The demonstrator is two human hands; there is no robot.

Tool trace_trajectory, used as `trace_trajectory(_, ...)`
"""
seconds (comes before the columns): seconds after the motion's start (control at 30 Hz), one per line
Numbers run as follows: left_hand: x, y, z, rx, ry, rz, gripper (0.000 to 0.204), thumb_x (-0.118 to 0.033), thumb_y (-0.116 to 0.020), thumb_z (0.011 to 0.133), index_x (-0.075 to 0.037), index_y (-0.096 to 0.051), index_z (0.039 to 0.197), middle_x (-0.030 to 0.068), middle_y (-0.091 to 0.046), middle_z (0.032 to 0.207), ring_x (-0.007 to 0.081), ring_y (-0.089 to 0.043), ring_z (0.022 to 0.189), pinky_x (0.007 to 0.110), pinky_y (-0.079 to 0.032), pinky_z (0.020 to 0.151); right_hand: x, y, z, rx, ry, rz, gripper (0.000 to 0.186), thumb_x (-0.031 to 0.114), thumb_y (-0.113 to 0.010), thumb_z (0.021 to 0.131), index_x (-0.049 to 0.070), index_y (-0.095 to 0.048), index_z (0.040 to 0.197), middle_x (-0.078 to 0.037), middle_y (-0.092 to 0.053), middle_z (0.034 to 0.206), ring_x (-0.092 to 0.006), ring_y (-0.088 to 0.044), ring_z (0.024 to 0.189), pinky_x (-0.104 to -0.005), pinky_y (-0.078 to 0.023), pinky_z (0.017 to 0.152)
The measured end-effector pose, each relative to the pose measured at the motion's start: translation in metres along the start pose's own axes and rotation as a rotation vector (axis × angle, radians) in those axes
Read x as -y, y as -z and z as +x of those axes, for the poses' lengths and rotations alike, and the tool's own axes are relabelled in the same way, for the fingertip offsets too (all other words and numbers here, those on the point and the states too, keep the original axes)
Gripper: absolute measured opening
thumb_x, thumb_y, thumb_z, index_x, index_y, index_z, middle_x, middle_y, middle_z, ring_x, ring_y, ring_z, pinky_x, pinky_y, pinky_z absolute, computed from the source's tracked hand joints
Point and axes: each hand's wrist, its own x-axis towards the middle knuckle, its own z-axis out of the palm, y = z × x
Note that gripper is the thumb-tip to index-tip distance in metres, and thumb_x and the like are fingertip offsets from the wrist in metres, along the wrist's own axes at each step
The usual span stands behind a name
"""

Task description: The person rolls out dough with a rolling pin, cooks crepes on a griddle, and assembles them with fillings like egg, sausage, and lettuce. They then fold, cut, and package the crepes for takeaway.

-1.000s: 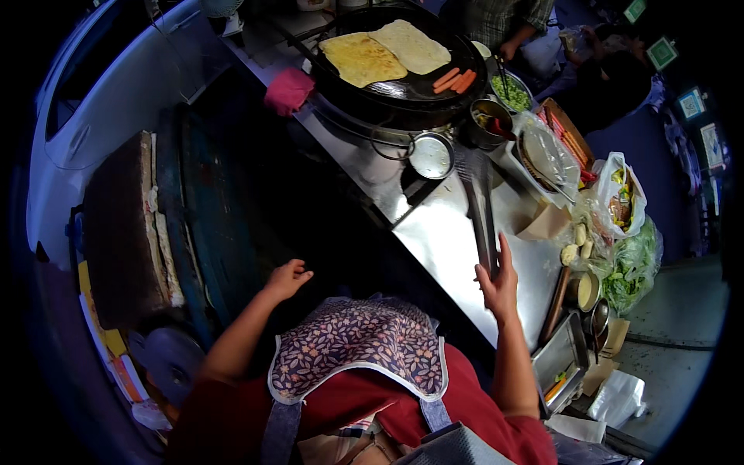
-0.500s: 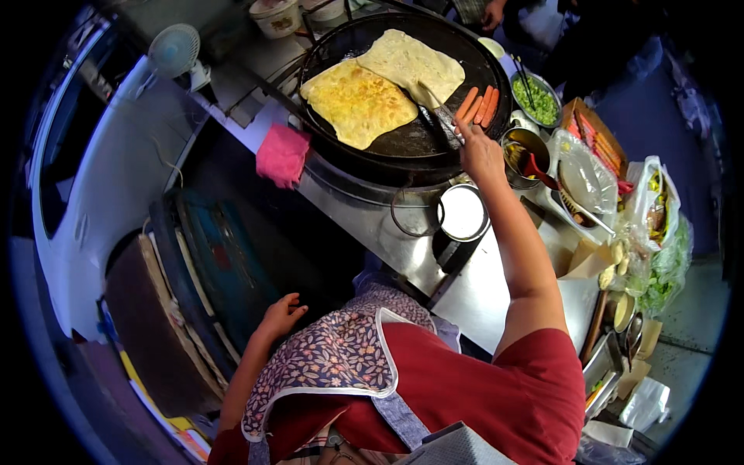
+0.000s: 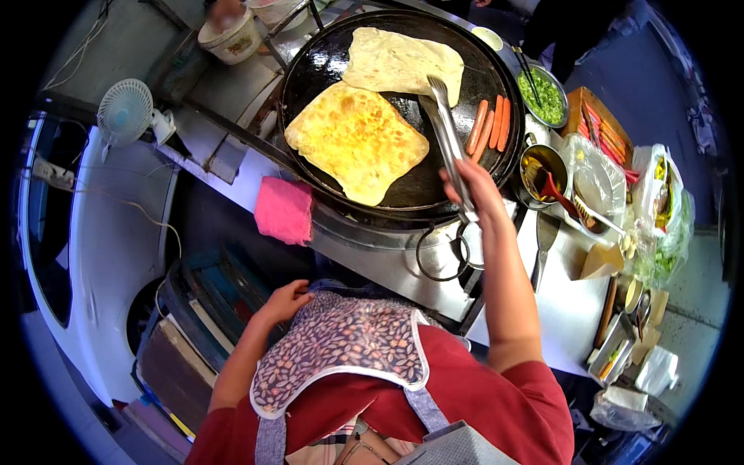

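My right hand (image 3: 474, 186) grips long metal tongs (image 3: 446, 124) over a big round black griddle (image 3: 434, 186). The tong tips rest at the edge of a pale flatbread (image 3: 399, 62) at the far side. A golden, browned square flatbread (image 3: 356, 141) lies nearer me on the left. Three orange sausages (image 3: 490, 124) sit on the griddle's right side, just right of the tongs. My left hand (image 3: 283, 301) hangs low beside my patterned apron (image 3: 341, 349), fingers loosely curled, holding nothing.
A pink cloth (image 3: 284, 209) lies at the griddle's near left edge. Right of the griddle stand a bowl of chopped greens (image 3: 542, 94), a sauce pot with a red spoon (image 3: 546, 174), bagged vegetables (image 3: 663, 225) and a steel counter (image 3: 562, 302). A small white fan (image 3: 124, 112) stands far left.
My right hand rose from the counter to the griddle and now holds the tongs, tips reaching the pale flatbread. The view has shifted toward the griddle. My left hand stays low by the apron.
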Motion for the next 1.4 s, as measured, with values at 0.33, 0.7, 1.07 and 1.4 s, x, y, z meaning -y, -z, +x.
trace_trajectory(0.33, -0.020, 0.175, 0.067, -0.033, -0.275, 0.129, 0.058, -0.032, -0.073, 0.094, -0.003, -0.056, 0.140, 0.0214, -0.068, 0.125, 0.0289, -0.071, 0.108, 0.038, -0.054, 0.093, 0.032, -0.139, 0.109, -0.403, 0.434, 0.032, 0.033, 0.016, -0.064, 0.100, 0.011, -0.054, 0.131, -0.008, -0.068, 0.091, -0.0151, -0.064, 0.060, -0.0285, -0.051, 0.050)
trace_trajectory(0.7, 0.012, 0.266, 0.104, 0.122, -0.213, 0.247, 0.057, -0.032, -0.073, 0.094, 0.000, -0.056, 0.139, 0.0207, -0.067, 0.128, 0.0297, -0.068, 0.114, 0.039, -0.054, 0.097, 0.015, -0.222, 0.062, -0.876, 0.423, -1.551, 0.070, 0.018, -0.072, 0.090, 0.017, -0.042, 0.153, -0.019, -0.064, 0.113, -0.0401, -0.068, 0.095, -0.0484, -0.056, 0.085)
trace_trajectory(1.07, -0.021, 0.287, 0.109, 0.218, -0.234, 0.360, 0.056, -0.032, -0.070, 0.095, 0.000, -0.056, 0.139, 0.0202, -0.066, 0.131, 0.0308, -0.065, 0.121, 0.040, -0.051, 0.102, -0.024, -0.233, 0.058, -0.653, 0.334, -1.576, 0.069, 0.023, -0.074, 0.086, 0.017, -0.048, 0.150, -0.017, -0.066, 0.104, -0.0360, -0.069, 0.095, -0.0476, -0.055, 0.082)
trace_trajectory(1.4, -0.045, 0.270, 0.103, 0.219, -0.357, 0.175, 0.039, -0.023, -0.070, 0.096, -0.002, -0.065, 0.128, 0.0173, -0.072, 0.117, 0.0280, -0.071, 0.107, 0.036, -0.054, 0.093, -0.006, -0.177, 0.019, -0.822, 0.208, -1.409, 0.072, 0.025, -0.078, 0.083, 0.024, -0.052, 0.149, -0.017, -0.071, 0.113, -0.0356, -0.070, 0.098, -0.0460, -0.055, 0.089)
